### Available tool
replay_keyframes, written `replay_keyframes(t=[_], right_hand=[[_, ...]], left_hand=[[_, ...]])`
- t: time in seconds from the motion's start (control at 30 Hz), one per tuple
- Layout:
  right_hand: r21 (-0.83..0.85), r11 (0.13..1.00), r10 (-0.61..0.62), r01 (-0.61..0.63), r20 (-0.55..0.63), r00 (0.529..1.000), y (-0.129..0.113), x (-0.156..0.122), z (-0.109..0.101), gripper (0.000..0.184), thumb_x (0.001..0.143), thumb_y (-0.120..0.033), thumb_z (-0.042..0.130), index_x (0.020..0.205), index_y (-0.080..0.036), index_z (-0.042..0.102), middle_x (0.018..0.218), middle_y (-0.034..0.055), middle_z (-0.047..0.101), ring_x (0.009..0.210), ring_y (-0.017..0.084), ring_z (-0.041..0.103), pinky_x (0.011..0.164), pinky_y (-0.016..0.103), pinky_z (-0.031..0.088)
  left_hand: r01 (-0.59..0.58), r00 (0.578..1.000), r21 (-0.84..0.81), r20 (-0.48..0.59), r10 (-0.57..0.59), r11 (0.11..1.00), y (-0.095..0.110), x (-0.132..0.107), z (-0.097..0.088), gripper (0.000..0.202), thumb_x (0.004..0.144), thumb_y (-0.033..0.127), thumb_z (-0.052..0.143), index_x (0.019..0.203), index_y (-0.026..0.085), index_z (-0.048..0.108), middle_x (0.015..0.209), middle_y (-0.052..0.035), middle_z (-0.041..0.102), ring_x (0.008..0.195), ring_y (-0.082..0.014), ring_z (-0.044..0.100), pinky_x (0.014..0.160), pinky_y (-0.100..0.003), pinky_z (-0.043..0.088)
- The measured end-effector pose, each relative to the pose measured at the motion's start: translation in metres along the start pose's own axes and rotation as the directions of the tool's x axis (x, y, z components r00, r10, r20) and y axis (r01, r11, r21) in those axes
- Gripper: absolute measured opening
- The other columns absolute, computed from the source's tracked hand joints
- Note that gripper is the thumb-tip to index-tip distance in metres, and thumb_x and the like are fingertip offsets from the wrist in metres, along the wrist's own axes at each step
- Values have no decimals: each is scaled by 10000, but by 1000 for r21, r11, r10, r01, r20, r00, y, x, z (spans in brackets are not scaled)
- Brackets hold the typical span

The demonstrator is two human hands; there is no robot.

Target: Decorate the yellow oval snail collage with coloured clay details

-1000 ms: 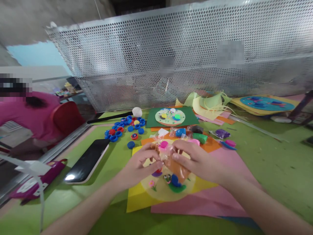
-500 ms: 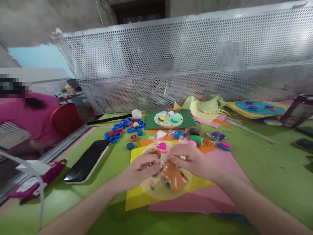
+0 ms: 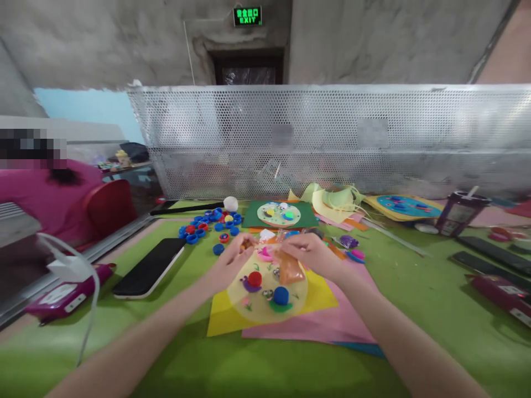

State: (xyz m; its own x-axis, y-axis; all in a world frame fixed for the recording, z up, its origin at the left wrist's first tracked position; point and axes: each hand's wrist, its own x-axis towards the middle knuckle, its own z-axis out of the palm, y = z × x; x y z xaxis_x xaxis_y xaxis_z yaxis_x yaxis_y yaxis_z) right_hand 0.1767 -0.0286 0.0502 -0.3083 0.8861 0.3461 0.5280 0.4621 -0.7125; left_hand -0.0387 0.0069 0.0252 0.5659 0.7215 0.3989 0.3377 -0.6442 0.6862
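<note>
My left hand (image 3: 234, 257) is closed, its fingers curled round a small lump of brown clay (image 3: 248, 244) that they partly hide. My right hand (image 3: 309, 251) pinches the top of a clear bag of orange-brown clay (image 3: 291, 271), which hangs over the artwork. Beneath both hands lies a pale yellow paper disc (image 3: 243, 304) on a yellow sheet (image 3: 219, 318). It carries a red bottle cap (image 3: 254, 279) on a purple clay body, a blue bottle cap (image 3: 281, 295) on a green one, and a pink clay figure (image 3: 266, 254) partly covered by my hands.
Blue and red bottle caps (image 3: 193, 231) and a black phone-like device (image 3: 150, 268) lie left. Behind are a decorated disc on green card (image 3: 252, 213) and paper scraps (image 3: 338, 203). Purple clay (image 3: 348, 241) and a cup (image 3: 460, 214) stand right. A person in pink (image 3: 62, 193) sits far left.
My hands have moved apart, the left with its brown lump away from the bag in my right. The bag has lifted, uncovering the red and blue caps. The head view has tilted up and turned right.
</note>
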Motion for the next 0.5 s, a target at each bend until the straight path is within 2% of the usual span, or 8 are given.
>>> replay_keyframes(t=[0.07, 0.13, 0.23, 0.33, 0.4, 0.5], right_hand=[[-48, 999, 10, -14, -91, 996, 8, 4, -15, 319, 832, -385, 393, 768, -173, 624, 755, 28, 618, 711, 157, 553, 625, 262, 420], [-113, 993, 23, -43, -170, 985, 20, 7, -32, 328, 826, -403, 388, 784, -177, 622, 784, 39, 626, 763, 180, 560, 658, 279, 424], [-226, 965, 74, -133, -252, 965, 46, 1, -58, 383, 819, -444, 372, 694, -159, 597, 661, 46, 589, 665, 189, 548, 589, 291, 410], [-314, 928, 131, -199, -226, 965, 77, -15, -75, 394, 804, -436, 376, 591, -165, 565, 532, 29, 543, 534, 171, 527, 499, 279, 391], [-373, 898, 165, -234, -208, 964, 97, -26, -79, 361, 791, -416, 406, 567, -171, 550, 504, 23, 543, 487, 162, 524, 466, 270, 388], [-468, 836, 209, -286, -211, 955, 117, -32, -76, 250, 768, -364, 467, 659, -169, 579, 505, 18, 572, 461, 168, 540, 446, 267, 402]], left_hand=[[-6, 999, 77, -31, 9, 997, -11, 1, -4, 376, 883, 453, 362, 1178, 223, 396, 1117, -87, 448, 1050, -234, 414, 928, -395, 327], [-7, 1000, 144, -14, 10, 990, -26, 0, -4, 489, 847, 469, 436, 1269, 236, 361, 1216, -108, 416, 1176, -275, 338, 999, -432, 248], [34, 999, 223, 5, -36, 974, -48, -3, 5, 499, 877, 457, 368, 1312, 215, 343, 1277, -137, 415, 1248, -316, 287, 1020, -493, 182], [50, 998, 287, 23, -59, 957, -64, -2, 16, 514, 869, 468, 376, 1319, 219, 352, 1298, -138, 427, 1253, -324, 302, 1016, -511, 174], [47, 999, 322, 9, -53, 946, -69, 3, 20, 536, 882, 455, 348, 1348, 194, 303, 1328, -149, 402, 1252, -310, 308, 1015, -505, 185], [55, 998, 367, -61, -35, 929, -70, 12, 20, 587, 878, 433, 355, 1373, 137, 242, 1322, -173, 409, 1227, -313, 332, 1003, -517, 197]])
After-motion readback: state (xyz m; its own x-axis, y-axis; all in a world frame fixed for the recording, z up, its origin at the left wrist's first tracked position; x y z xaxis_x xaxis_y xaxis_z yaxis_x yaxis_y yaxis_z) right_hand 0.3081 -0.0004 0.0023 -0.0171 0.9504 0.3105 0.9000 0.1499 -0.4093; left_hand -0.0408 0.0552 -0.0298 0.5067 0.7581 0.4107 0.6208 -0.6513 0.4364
